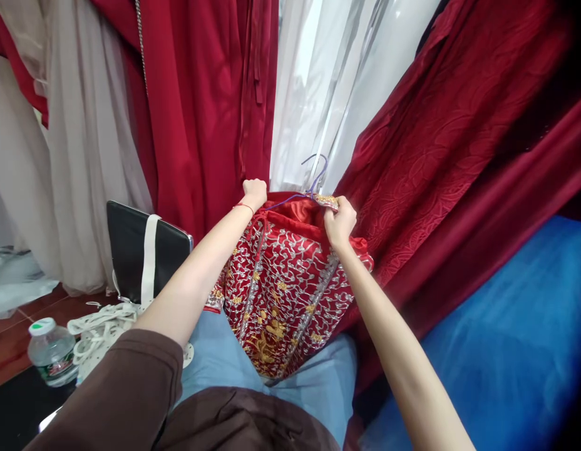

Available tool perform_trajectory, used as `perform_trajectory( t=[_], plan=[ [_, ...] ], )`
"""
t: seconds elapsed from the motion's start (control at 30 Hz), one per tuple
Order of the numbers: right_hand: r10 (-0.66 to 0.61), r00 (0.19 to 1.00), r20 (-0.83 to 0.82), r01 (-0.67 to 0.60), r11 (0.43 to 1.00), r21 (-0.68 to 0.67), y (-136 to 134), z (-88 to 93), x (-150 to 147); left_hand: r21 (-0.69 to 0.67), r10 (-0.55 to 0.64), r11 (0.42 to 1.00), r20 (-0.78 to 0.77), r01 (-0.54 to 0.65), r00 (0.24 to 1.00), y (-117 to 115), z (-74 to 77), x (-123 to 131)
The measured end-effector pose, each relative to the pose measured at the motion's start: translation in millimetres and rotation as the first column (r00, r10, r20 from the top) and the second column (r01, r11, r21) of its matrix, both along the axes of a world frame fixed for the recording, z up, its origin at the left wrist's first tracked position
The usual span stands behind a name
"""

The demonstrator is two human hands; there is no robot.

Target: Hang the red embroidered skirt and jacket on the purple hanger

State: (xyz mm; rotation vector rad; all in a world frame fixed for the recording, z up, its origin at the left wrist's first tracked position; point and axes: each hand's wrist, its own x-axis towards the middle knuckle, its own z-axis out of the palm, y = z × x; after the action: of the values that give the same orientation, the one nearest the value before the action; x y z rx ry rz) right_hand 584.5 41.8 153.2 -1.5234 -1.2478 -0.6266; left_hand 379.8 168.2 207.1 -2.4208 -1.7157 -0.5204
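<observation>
Red embroidered top [290,294]: covered densely with curling silver thread, gold motifs [272,329] lower down.
Top's opening: spread, showing shiny red lining [296,212].
Place: middle of the view, nearly upright.
Purple wire hanger [326,166]: placed inside the opening, with curved hook rising above.

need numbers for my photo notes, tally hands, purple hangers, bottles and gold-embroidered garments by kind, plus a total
Left hand, right hand: 2
Purple hanger: 1
Bottle: 1
Gold-embroidered garment: 1
Total: 5

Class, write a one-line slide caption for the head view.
Left hand and right hand grip a red embroidered garment, a purple hanger at its top.
</observation>
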Motion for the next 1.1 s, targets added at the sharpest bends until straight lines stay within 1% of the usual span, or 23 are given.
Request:
perform_trajectory(
  t=[0.1, 0.17, 0.23, 0.3, 0.37, 0.4, 0.43, 0.47, 0.53, 0.57, 0.6, 0.63, 0.67, 0.7, 0.73, 0.77, 0.8, 0.87, 0.93, 0.97, 1.0, 1.03, 1.1],
  plan=[
    [-0.001, 1.0, -0.015, 0.0, 1.0, -0.03, -5.0, 1.6, -0.1, 0.202, 0.069, 0.976, 0.079, -0.084, 0.994, 1.8, 11.3, -2.6],
    [-0.009, 0.999, -0.031, 0.007, 0.998, -0.058, -9.0, 3.0, -0.4, 0.326, 0.039, 0.943, 0.084, -0.064, 0.996, 5.2, 22.3, -11.8],
    [-0.032, 0.999, -0.033, 0.029, 0.997, -0.078, -12.3, 3.2, -0.3, 0.461, -0.046, 0.887, 0.019, 0.032, 0.999, 10.6, 32.4, -29.8],
    [-0.071, 0.997, -0.028, 0.068, 0.991, -0.119, -14.1, 2.0, 0.0, 0.533, -0.158, 0.824, -0.111, 0.192, 0.981, 16.5, 36.9, -55.2],
    [-0.1, 0.995, -0.017, 0.095, 0.976, -0.197, -14.1, 0.3, -0.3, 0.511, -0.246, 0.791, -0.236, 0.336, 0.94, 20.7, 32.6, -80.7],
    [-0.106, 0.994, -0.007, 0.101, 0.966, -0.237, -13.7, -0.4, -1.0, 0.487, -0.267, 0.791, -0.271, 0.371, 0.925, 21.8, 27.4, -90.3],
    [-0.106, 0.994, 0.003, 0.103, 0.958, -0.268, -13.1, -0.8, -2.0, 0.471, -0.263, 0.802, -0.274, 0.368, 0.925, 22.4, 20.7, -96.5],
    [-0.104, 0.994, 0.011, 0.103, 0.953, -0.286, -12.6, -1.0, -3.2, 0.46, -0.23, 0.829, -0.24, 0.319, 0.943, 22.8, 12.9, -98.7],
    [-0.101, 0.995, 0.022, 0.103, 0.951, -0.292, -12.5, -0.5, -5.3, 0.391, -0.076, 0.916, -0.057, 0.093, 0.995, 24.5, -2.9, -92.0],
    [-0.099, 0.995, 0.025, 0.102, 0.952, -0.289, -13.1, -0.1, -5.8, 0.3, 0.026, 0.953, 0.069, -0.046, 0.997, 26.1, -10.0, -84.5],
    [-0.095, 0.995, 0.029, 0.1, 0.953, -0.286, -14.1, 0.2, -5.8, 0.175, 0.126, 0.972, 0.185, -0.159, 0.975, 28.1, -16.0, -75.4],
    [-0.093, 0.995, 0.035, 0.099, 0.953, -0.286, -15.4, 0.5, -5.3, 0.041, 0.21, 0.972, 0.277, -0.23, 0.938, 30.4, -21.1, -66.0],
    [-0.093, 0.995, 0.044, 0.102, 0.952, -0.289, -16.8, 0.6, -4.4, -0.07, 0.271, 0.962, 0.339, -0.263, 0.901, 32.6, -25.1, -57.3],
    [-0.096, 0.994, 0.054, 0.108, 0.949, -0.295, -18.2, 0.6, -3.1, -0.137, 0.299, 0.954, 0.377, -0.266, 0.877, 34.4, -28.5, -50.3],
    [-0.103, 0.993, 0.064, 0.118, 0.945, -0.304, -19.6, 0.6, -1.7, -0.155, 0.306, 0.952, 0.397, -0.265, 0.866, 35.6, -31.3, -46.0],
    [-0.111, 0.991, 0.075, 0.13, 0.941, -0.314, -20.8, 0.5, -0.3, -0.119, 0.296, 0.955, 0.403, -0.271, 0.866, 36.3, -33.6, -45.1],
    [-0.122, 0.989, 0.086, 0.144, 0.935, -0.325, -22.0, 0.5, 1.2, -0.035, 0.266, 0.961, 0.391, -0.275, 0.881, 36.5, -35.3, -48.2],
    [-0.148, 0.984, 0.105, 0.175, 0.921, -0.349, -23.9, 0.3, 3.9, 0.226, 0.153, 0.949, 0.279, -0.219, 0.948, 36.2, -36.4, -66.4],
    [-0.172, 0.978, 0.121, 0.205, 0.904, -0.376, -25.1, -0.1, 6.3, 0.462, 0.02, 0.886, 0.031, -0.032, 0.999, 35.9, -32.2, -97.1],
    [-0.178, 0.976, 0.126, 0.214, 0.897, -0.388, -25.3, -0.6, 7.1, 0.51, -0.026, 0.857, -0.098, 0.073, 0.995, 35.5, -27.8, -114.3],
    [-0.18, 0.975, 0.129, 0.217, 0.893, -0.395, -25.2, -1.2, 7.6, 0.513, -0.068, 0.84, -0.219, 0.175, 0.973, 34.5, -22.0, -130.5],
    [-0.178, 0.976, 0.128, 0.214, 0.893, -0.396, -24.6, -2.1, 7.7, 0.499, -0.09, 0.834, -0.302, 0.238, 0.949, 32.6, -15.5, -144.4],
    [-0.171, 0.98, 0.105, 0.198, 0.902, -0.385, -22.7, -4.3, 6.8, 0.446, -0.104, 0.85, -0.376, 0.279, 0.921, 25.7, -4.0, -161.0]
  ],
)
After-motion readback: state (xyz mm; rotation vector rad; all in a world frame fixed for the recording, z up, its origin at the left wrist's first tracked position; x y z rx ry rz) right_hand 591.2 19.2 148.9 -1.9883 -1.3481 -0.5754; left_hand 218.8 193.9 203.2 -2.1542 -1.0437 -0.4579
